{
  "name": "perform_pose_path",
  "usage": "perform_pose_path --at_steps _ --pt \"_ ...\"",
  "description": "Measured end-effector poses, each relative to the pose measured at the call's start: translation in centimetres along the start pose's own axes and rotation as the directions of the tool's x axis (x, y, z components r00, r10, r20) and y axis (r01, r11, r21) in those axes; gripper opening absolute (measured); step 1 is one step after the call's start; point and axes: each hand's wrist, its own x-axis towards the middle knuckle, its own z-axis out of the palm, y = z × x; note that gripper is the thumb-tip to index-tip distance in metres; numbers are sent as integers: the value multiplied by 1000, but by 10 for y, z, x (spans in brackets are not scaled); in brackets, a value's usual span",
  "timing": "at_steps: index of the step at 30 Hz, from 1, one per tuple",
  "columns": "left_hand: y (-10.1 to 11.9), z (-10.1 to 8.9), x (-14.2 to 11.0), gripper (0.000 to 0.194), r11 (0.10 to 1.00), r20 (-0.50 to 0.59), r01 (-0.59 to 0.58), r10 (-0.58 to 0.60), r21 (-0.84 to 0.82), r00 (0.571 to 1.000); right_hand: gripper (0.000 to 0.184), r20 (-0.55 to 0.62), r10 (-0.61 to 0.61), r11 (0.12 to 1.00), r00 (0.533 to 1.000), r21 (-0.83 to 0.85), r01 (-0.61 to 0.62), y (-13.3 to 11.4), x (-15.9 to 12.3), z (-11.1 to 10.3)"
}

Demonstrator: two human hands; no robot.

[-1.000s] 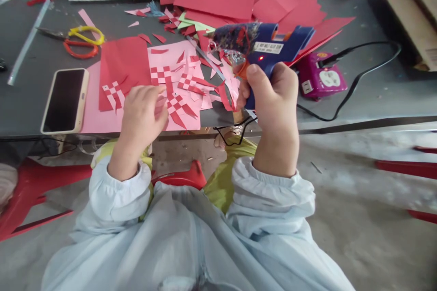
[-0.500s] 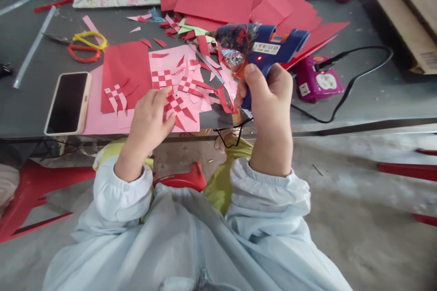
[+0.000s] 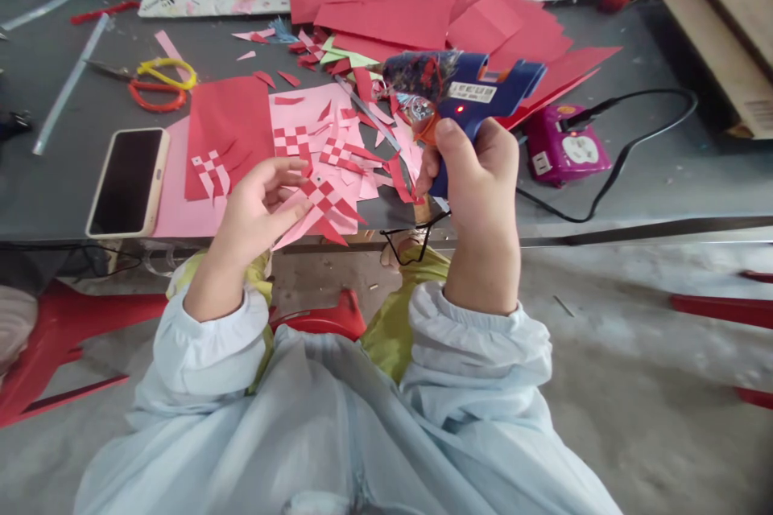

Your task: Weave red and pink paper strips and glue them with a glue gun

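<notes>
A blue hot glue gun (image 3: 468, 92) with a lit red light is in my right hand (image 3: 480, 169), its nozzle pointing left over paper scraps. My left hand (image 3: 257, 205) pinches a woven red-and-pink paper fish (image 3: 322, 197) between thumb and fingers, lifted a little above the pink paper (image 3: 175, 213). Other woven paper pieces lie close by: one fish (image 3: 211, 169) on the red sheet (image 3: 233, 113), and two checkered pieces (image 3: 291, 142) to its right among loose strips.
Scissors (image 3: 160, 86), a glue stick (image 3: 71, 84) and a phone (image 3: 129, 183) lie on the left. A stack of red paper (image 3: 386, 20) spreads across the back. At right are a purple power socket (image 3: 568, 149) with a black cord (image 3: 628, 141) and cardboard (image 3: 718, 48).
My left hand has taken hold of the woven paper fish and raised it off the paper, tilting it and bringing it slightly nearer. The right hand still holds the glue gun, almost unmoved.
</notes>
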Motion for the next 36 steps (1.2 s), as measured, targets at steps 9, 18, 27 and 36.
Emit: perform_pose_path --at_steps 9,18,27,36 --pt "13 -15 -9 37 975 262 171 -129 -143 956 21 71 27 998 997 52 -31 -5 -3 1" --pt "0 -35 -7 42 933 63 236 -227 -273 972 22 71 7 996 997 93 -14 -3 -1 9" --pt "-20 -61 5 39 901 -378 166 -327 -401 866 28 3 -37 985 999 167 36 8 3 16" --pt "-30 -59 11 36 971 -518 122 -214 -207 828 23 40 -20 989 999 144 14 7 3 15"
